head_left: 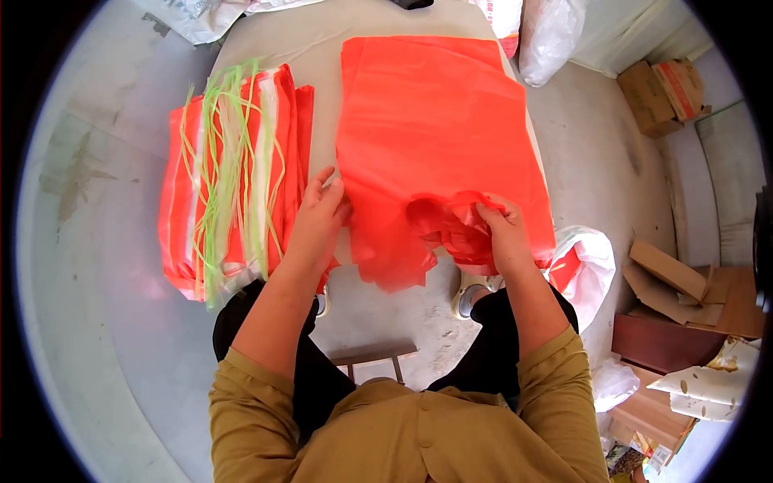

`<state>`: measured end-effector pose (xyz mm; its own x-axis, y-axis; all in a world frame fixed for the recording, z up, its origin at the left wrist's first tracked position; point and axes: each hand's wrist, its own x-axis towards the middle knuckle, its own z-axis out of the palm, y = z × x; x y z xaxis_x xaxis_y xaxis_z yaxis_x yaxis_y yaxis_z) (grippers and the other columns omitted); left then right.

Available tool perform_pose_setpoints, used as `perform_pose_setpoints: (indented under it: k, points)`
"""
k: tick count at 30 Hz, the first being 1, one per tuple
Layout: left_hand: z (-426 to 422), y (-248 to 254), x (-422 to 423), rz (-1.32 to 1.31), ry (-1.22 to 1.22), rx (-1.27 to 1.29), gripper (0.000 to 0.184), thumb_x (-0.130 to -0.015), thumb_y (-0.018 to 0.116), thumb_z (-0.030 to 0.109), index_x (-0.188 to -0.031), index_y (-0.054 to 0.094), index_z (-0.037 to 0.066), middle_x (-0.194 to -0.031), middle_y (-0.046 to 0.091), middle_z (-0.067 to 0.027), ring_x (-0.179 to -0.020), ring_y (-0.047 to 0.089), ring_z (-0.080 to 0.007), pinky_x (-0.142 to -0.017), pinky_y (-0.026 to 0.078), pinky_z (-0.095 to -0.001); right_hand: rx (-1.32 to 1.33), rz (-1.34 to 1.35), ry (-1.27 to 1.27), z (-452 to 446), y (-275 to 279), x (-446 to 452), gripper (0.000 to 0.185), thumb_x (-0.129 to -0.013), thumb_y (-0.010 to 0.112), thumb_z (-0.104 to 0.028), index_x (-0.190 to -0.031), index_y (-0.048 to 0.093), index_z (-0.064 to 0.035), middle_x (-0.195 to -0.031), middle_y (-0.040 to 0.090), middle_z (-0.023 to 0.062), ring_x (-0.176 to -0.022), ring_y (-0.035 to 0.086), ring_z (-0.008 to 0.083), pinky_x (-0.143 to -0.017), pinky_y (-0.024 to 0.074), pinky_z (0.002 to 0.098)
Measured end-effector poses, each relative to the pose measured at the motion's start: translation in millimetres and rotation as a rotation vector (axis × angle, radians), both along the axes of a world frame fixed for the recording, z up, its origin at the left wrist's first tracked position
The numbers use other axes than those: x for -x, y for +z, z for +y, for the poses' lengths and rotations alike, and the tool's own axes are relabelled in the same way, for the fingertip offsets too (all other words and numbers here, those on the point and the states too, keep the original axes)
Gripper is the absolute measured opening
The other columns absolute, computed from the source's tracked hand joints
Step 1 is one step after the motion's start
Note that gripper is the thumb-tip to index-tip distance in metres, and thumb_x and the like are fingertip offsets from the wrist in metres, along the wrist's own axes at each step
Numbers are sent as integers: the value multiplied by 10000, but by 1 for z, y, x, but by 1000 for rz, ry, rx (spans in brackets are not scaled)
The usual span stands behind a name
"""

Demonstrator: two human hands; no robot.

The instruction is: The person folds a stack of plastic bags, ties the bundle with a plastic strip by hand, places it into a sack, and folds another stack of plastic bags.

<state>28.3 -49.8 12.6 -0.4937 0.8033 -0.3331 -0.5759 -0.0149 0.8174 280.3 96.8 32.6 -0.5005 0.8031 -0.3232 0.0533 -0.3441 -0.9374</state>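
My right hand is closed on the crumpled front edge of a red plastic bag, whose folds bunch up beside my thumb. The bag's loose front part hangs over the table edge and is blurred. Under it lies a flat stack of red plastic bags. At the stack's left edge my left hand is loosely curled, fingers apart, with nothing visible in it. Left of that hand sits a thick folded pile of red and white material, with green strings draped across it.
The stacks lie on a pale table. White sacks stand behind it, and a white bag with red inside is at its right. Cardboard boxes and an opened carton are on the right floor. A stool shows between my legs.
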Motion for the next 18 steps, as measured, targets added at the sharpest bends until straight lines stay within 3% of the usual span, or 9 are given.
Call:
perform_pose_setpoints:
  k: [4, 13, 18]
  points:
    - [12, 14, -6, -94, 82, -81, 546, -1093, 484, 296, -1540, 290, 50, -1405, 550, -137, -1276, 545, -230, -1070, 438, -386, 87, 61, -90, 0, 14, 6, 191, -981, 646, -169, -1081, 683, -10, -994, 712, 46, -897, 676, 138, -796, 545, 293]
    - [17, 9, -4, -85, 149, -63, 499, -1084, 498, 350, -1476, 377, 65, -1269, 627, -80, -1166, 604, -219, -1027, 469, -401, 154, 219, -230, 6, 15, 13, 224, -991, 626, -184, -1137, 648, -15, -1043, 692, 59, -942, 660, 164, -838, 534, 300]
    - [9, 17, -15, -288, -49, -15, 467, -1076, 520, 354, -1433, 448, 61, -1359, 596, -80, -1231, 592, -233, -1046, 480, -414, 141, 221, -206, 11, 7, 11, 226, -987, 642, -193, -1130, 641, -18, -1034, 693, 52, -915, 657, 147, -802, 526, 282]
